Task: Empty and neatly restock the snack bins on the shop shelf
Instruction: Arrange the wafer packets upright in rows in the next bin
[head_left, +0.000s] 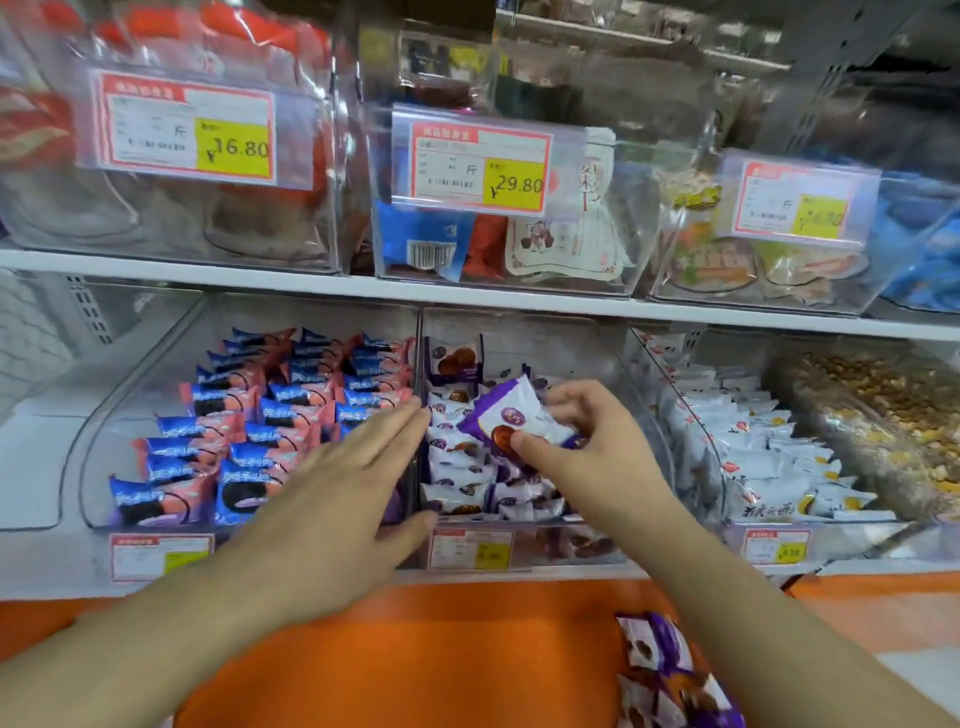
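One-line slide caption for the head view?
Right hand pinches a purple-and-white snack packet over the clear middle bin; open left hand alongside.

1. I count two hands: left hand (332, 483) and right hand (576, 436).
2. One purple packet (511, 415) is held up.
3. On the upper shelf (311, 283) I see three clear bins, each with one price tag (480, 166).
4. The lower row has three packet bins; the middle bin (597, 551) takes the purple ones.
5. Blue-and-pink packets (244, 415) stand in three columns; I can't count them exactly.
6. One loose pile (670, 675) lies on the orange ledge.
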